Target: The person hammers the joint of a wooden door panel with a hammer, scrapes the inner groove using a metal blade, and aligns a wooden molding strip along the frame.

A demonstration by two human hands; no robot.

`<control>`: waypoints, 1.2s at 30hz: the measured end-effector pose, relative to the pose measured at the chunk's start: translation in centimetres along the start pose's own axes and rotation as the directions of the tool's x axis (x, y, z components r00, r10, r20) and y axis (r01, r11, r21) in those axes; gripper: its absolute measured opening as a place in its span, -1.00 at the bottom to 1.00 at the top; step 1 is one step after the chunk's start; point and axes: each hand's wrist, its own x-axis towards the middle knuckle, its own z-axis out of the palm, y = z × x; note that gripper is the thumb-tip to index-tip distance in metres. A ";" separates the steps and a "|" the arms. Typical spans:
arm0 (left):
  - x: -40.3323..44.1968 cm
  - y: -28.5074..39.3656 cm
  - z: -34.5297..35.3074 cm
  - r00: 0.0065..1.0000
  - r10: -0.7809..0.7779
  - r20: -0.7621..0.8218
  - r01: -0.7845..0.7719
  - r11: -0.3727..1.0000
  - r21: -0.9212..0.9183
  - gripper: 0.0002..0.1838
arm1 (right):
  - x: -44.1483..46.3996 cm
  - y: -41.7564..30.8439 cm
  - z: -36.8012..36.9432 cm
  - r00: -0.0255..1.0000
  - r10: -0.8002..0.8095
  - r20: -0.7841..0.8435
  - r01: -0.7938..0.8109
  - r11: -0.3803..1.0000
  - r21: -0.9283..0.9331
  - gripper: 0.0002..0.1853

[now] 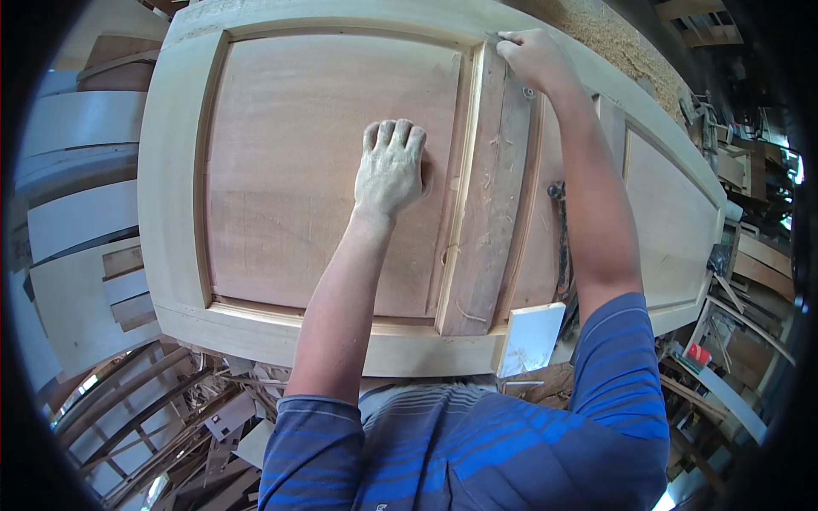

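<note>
A white block (532, 337) is at the wooden panel door's (169, 175) near edge; past it, the left grip (390, 175) is over the big panel (285, 162), the right grip (537, 60) at the crossbar's (487, 217) far end (I can't tell if either is clenched or holding anything)

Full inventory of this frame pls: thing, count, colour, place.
Panelled door: 1, pale wood, lying across centre
Large panel: 1, pinkish-brown, door's left part
Smaller panel: 1, pinkish-brown, door's right end
Crosspiece: 1, brown, right of large panel
Wood shavings: several, pale, on crosspiece
Dark tool: 1, black, beside right forearm; type unclear
White block: 1, white, door's near edge
Sawdust: one spread, tan, top right
Boards: several, white and brown, far left
Red object: 1, red, lower right
Striped shirt: 1, blue and dark, bottom
Left hand: 1, dusty, over large panel
Right hand: 1, crosspiece's far end
</note>
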 end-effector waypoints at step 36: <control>-27.3 12.0 -6.8 0.928 0.271 0.254 -0.201 0.942 -0.269 -0.24 | -51.9 -6.4 2.8 0.924 0.315 0.218 -0.322 0.947 -0.007 -0.43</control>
